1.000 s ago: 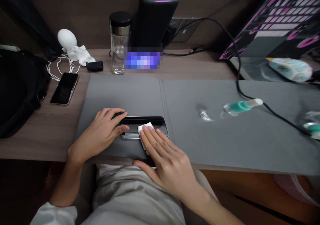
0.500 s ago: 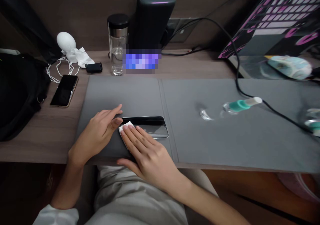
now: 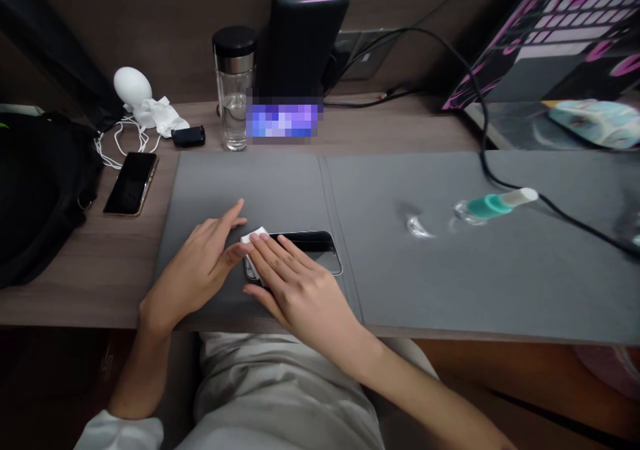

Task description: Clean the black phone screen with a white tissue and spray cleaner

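A black phone (image 3: 320, 250) lies face up on the grey desk mat (image 3: 400, 270), near its front edge. My right hand (image 3: 295, 290) lies flat across the phone's left half, its stretched fingers pressing a small white wipe (image 3: 251, 238) onto the screen's left end. My left hand (image 3: 200, 267) rests on the mat just left of the phone. Its fingers are stretched out, and the fingertips touch the phone's left edge beside the wipe. Most of the wipe is hidden under my right fingers.
A small clear bottle with a teal collar (image 3: 487, 205) lies on the mat to the right, a black cable (image 3: 550, 203) beside it. A second phone (image 3: 131, 183), white earphones, a black bag (image 3: 40, 190), a glass bottle (image 3: 234, 87) and a dark speaker (image 3: 305, 37) stand behind.
My right hand slid the wipe from the middle of the screen to its left end. My left hand's fingers straightened and lifted off the phone's corner.
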### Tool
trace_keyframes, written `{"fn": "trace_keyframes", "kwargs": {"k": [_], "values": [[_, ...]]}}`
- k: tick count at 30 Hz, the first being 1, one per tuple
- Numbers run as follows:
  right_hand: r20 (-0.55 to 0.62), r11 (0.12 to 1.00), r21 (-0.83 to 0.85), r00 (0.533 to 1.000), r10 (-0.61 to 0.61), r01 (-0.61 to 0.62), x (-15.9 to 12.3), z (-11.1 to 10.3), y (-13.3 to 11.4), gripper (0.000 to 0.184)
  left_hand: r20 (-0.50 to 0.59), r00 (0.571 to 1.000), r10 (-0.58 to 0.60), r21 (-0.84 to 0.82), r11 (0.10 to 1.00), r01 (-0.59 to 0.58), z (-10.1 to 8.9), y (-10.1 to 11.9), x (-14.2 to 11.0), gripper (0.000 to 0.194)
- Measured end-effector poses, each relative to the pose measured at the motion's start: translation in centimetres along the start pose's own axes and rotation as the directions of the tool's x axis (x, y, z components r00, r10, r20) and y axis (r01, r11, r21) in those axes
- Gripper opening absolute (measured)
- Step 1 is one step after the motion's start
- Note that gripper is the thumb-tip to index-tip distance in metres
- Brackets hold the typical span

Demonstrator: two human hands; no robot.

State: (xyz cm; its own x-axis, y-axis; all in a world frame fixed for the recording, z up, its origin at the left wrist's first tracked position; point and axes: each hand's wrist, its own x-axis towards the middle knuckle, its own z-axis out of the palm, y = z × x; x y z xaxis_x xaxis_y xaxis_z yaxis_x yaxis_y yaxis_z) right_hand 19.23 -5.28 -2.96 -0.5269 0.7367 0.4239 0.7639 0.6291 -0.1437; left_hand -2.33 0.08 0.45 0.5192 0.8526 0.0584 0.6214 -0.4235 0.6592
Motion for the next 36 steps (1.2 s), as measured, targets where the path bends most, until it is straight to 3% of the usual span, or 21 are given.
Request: {"fn": "trace_keyframes", "kwargs": {"k": [4,12,21,27,29,33,36], "values": [[-0.044,0.999,-0.026,0.998,0.037,-0.038,-1.2,-0.4,1.4,0.052,0.025,0.999,0.026,0.064,0.998,-0.028,0.1,0.1,0.1,0.080],[-0.047,0.993,-0.073,0.995,0.087,-0.090,-4.1,-1.8,3.8,0.078,0.070,0.991,0.113,0.315,0.940,-0.129,0.4,0.0,0.5,0.068],[-0.039,0.983,0.001,0.982,0.182,-0.182,-6.2,-2.2,4.9,0.072,0.098,0.977,0.187,0.391,0.896,-0.211,0.6,0.3,0.6,0.067],[-0.001,0.968,0.180,0.984,0.177,-0.174,-7.4,-3.2,6.6,0.066,0.117,0.963,0.241,0.418,0.868,-0.268,0.9,0.7,0.6,0.069],[-0.057,0.956,0.203,0.972,0.227,-0.212,-7.8,-3.6,7.3,0.065,0.131,0.959,0.253,0.414,0.865,-0.285,0.9,0.8,0.6,0.070],[-0.292,0.938,0.058,0.893,0.343,-0.342,-8.0,-3.9,8.3,0.069,0.138,0.954,0.268,0.393,0.869,-0.300,1.0,0.9,0.6,0.060],[-0.263,0.961,-0.012,0.928,0.264,-0.276,-7.6,-3.6,8.4,0.073,0.140,0.946,0.293,0.394,0.860,-0.325,1.0,1.0,0.7,0.053]]}}
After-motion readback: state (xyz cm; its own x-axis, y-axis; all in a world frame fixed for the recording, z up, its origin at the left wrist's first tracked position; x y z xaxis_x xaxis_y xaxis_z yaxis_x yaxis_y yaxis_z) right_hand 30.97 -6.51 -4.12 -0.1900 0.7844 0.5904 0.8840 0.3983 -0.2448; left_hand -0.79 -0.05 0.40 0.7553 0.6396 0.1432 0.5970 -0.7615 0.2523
